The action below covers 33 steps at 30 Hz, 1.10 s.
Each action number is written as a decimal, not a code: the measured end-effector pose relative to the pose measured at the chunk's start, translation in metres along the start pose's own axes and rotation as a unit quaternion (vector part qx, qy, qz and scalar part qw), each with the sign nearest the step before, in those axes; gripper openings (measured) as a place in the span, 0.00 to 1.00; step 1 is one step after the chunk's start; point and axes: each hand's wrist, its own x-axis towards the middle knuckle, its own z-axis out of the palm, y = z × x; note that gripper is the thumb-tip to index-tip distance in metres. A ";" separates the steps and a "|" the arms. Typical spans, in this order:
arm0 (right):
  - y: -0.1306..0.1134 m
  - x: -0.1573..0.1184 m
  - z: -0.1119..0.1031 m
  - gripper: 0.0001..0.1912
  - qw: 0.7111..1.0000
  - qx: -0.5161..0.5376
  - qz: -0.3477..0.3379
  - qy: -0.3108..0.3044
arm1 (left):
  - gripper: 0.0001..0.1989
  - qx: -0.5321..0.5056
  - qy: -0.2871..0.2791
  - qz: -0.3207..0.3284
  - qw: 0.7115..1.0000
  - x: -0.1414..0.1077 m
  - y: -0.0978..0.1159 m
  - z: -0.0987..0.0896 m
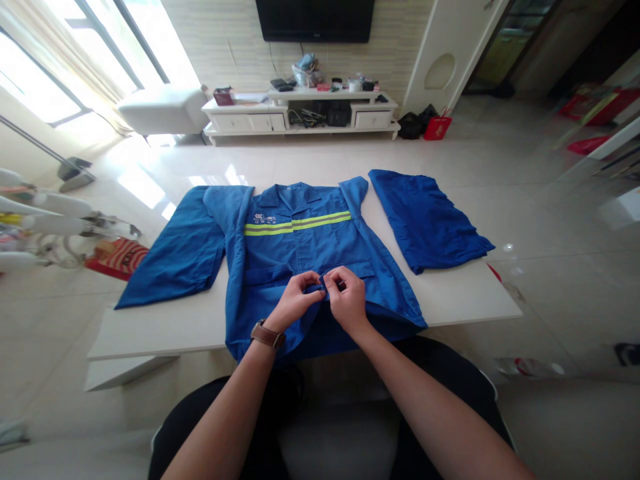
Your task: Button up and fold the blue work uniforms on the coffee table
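A blue work jacket (320,247) with yellow-green and grey stripes across the chest lies front up on the white table, its collar at the far side. My left hand (300,297) and my right hand (346,293) meet at the lower middle of its front. Both pinch the jacket's front edge between thumb and fingers, lifting the cloth a little. Whether a button is between the fingertips cannot be made out. A brown watch sits on my left wrist. Folded blue cloth (175,250) lies left of the jacket, and another folded blue garment (425,220) lies to the right.
The low white table (465,293) stands just before my knees. Beyond it is a white TV cabinet (250,122) with various items on it. A red patterned bag (117,259) is at the left, and a plastic bottle (530,367) lies at the right.
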 end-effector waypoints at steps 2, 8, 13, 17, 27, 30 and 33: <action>0.000 0.000 0.000 0.12 1.000 -0.002 0.005 -0.001 | 0.12 -0.002 0.000 0.000 1.000 0.000 0.000 0.000; 0.000 0.000 0.000 0.12 1.000 -0.006 0.006 0.000 | 0.13 0.005 -0.005 0.012 1.000 0.000 0.001 0.000; 0.002 0.000 0.000 0.12 1.000 -0.001 -0.001 -0.002 | 0.10 -0.012 -0.009 0.004 1.000 0.000 0.003 0.000; 0.002 0.000 0.001 0.12 1.000 -0.001 -0.004 -0.001 | 0.09 -0.041 -0.013 -0.007 0.999 -0.001 0.004 0.001; 0.003 0.001 0.000 0.12 1.000 0.006 0.006 0.002 | 0.06 -0.023 0.012 0.002 1.000 0.001 0.001 0.003; 0.003 0.001 0.001 0.12 1.000 0.007 0.015 0.002 | 0.06 -0.013 0.016 0.005 1.000 0.001 0.002 0.003; 0.004 0.003 -0.001 0.12 1.000 0.004 0.019 0.012 | 0.05 -0.001 0.007 0.011 1.000 0.001 0.006 0.002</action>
